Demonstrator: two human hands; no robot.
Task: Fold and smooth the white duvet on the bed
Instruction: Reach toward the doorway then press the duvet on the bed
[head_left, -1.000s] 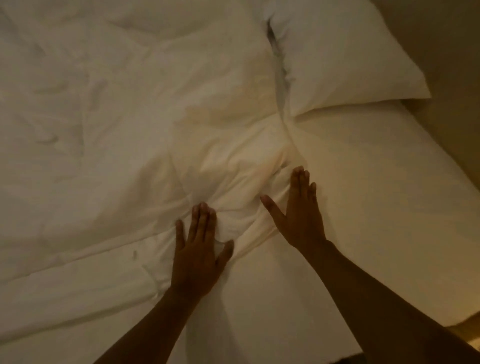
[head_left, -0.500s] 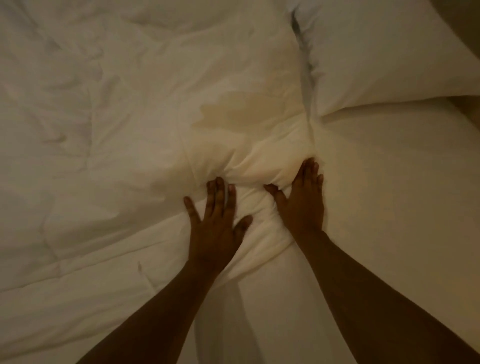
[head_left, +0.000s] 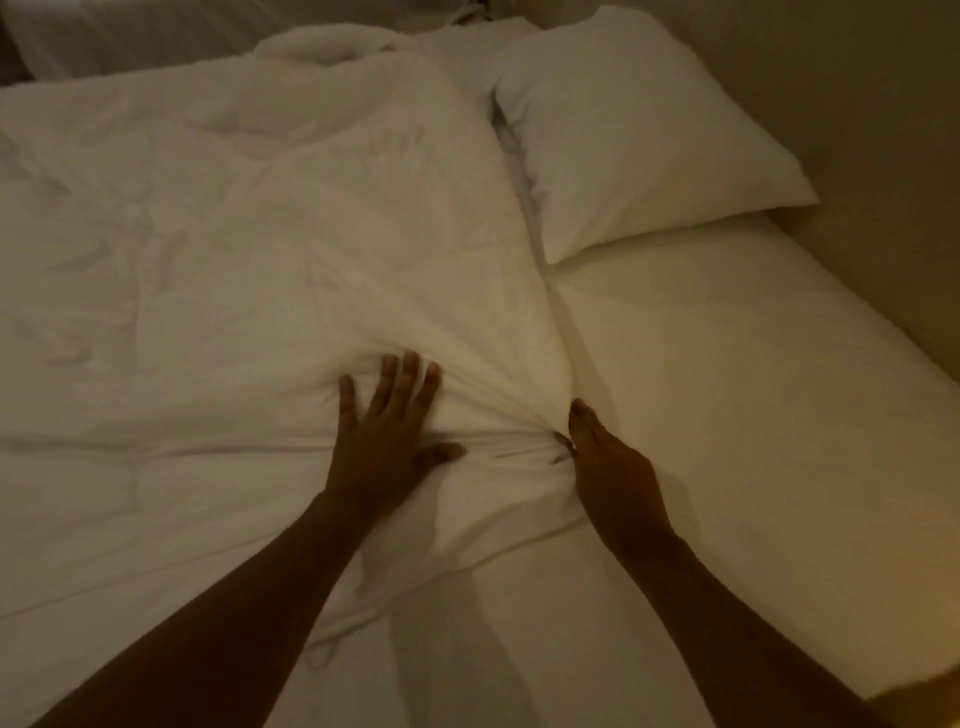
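The white duvet (head_left: 291, 249) lies rumpled over the left and middle of the bed, its right edge running down the centre. My left hand (head_left: 384, 436) presses flat on it with fingers spread. My right hand (head_left: 608, 467) stands on its side against the duvet's edge, fingers straight, thumb tucked into the fabric. Creases fan out from the spot between the two hands.
A white pillow (head_left: 639, 135) sits at the head of the bed on the right. The fitted sheet (head_left: 753, 415) is bare on the right half. A beige wall (head_left: 883, 130) runs along the bed's right side.
Both hands have slid forward and left across the bed, pushing the duvet's edge and bunching it between them. The view has pulled back, showing the whole pillow.
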